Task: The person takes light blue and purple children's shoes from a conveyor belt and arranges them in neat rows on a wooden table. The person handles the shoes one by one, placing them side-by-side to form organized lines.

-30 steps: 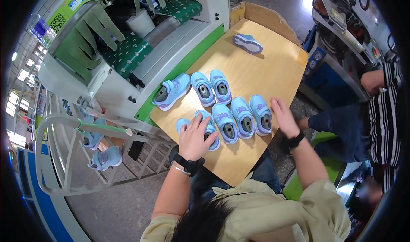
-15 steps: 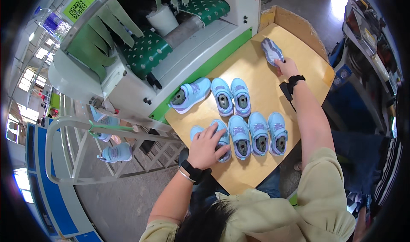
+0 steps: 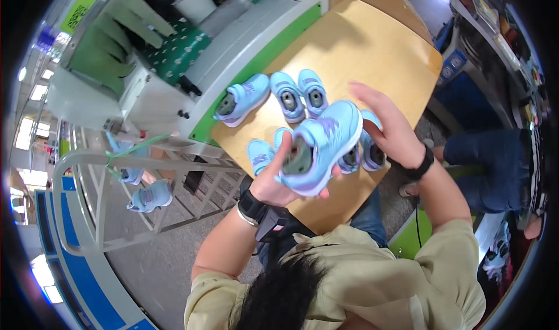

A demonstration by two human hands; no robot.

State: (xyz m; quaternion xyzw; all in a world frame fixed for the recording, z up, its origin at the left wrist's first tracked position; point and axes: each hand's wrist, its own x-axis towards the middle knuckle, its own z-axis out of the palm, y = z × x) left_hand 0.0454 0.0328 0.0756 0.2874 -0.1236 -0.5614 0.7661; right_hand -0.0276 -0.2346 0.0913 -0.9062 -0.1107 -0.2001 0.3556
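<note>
A light blue sneaker with purple trim and a dark grey insert in its opening is lifted above the table. My left hand grips it round the heel, thumb along the near side and fingertips showing under the sole. Beside the toe is my right hand, fingers stretched and thumb apart; whether it touches the shoe I cannot tell. Below, a row of similar sneakers is partly hidden by the raised shoe and my hands, including a left-end sneaker. Farther back stand a pair of sneakers and a slanted single sneaker.
The wooden table has a raised board at its far end. Along its left runs a machine with a green dotted belt and hanging strips. A metal rack holds more sneakers at left. Another person's jeans show at right.
The shoe under my right hand at the table's far end is gone from there. A sneaker is now raised in my left hand, and my right hand has come back beside its toe.
</note>
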